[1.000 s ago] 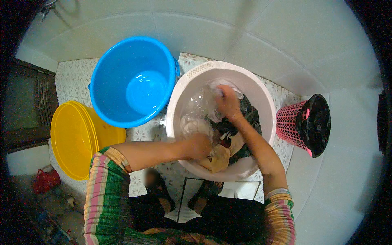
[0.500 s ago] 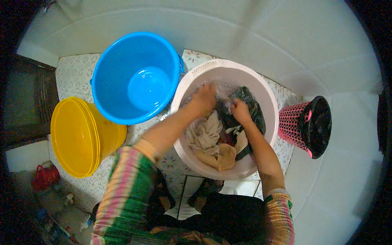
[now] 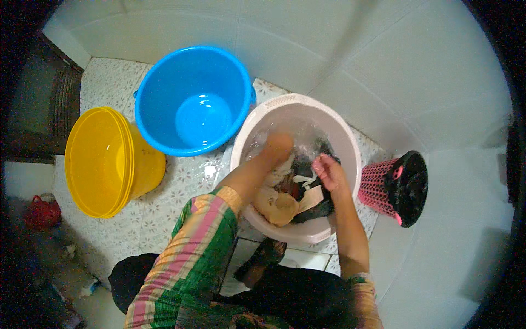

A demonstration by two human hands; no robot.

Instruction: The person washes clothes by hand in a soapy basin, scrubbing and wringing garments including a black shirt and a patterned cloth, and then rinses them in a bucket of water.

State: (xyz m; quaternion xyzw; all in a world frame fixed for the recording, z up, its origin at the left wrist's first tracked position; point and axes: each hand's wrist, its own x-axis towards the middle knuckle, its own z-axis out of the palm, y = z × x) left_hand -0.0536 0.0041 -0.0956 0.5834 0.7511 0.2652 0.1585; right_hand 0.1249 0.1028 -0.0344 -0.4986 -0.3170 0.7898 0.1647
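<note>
A pale pink basin (image 3: 353,148) holds water and a heap of wet clothes. My left hand (image 3: 279,147) is in its far left part, at the splashing water beside a light cloth (image 3: 279,174). Motion blurs that hand and its fingers are hidden. Over the basin's right half is my right hand (image 3: 332,174), its fingers curled together above a dark garment (image 3: 315,213); what they hold, if anything, does not show. A beige garment (image 3: 276,208) lies in the near left of the basin, with white straps (image 3: 307,180) close to my right hand.
A blue tub (image 3: 192,129) with a little water stands left of the basin. Left of it, a yellow bucket (image 3: 145,167) leans on its side. A pink mesh bin (image 3: 378,189) with a black liner sits at the right, by the tiled wall (image 3: 427,98).
The view has shifted and turned a little. My right hand has drawn back toward me, while the left stays in the far left of the basin. The clothes have shifted slightly.
</note>
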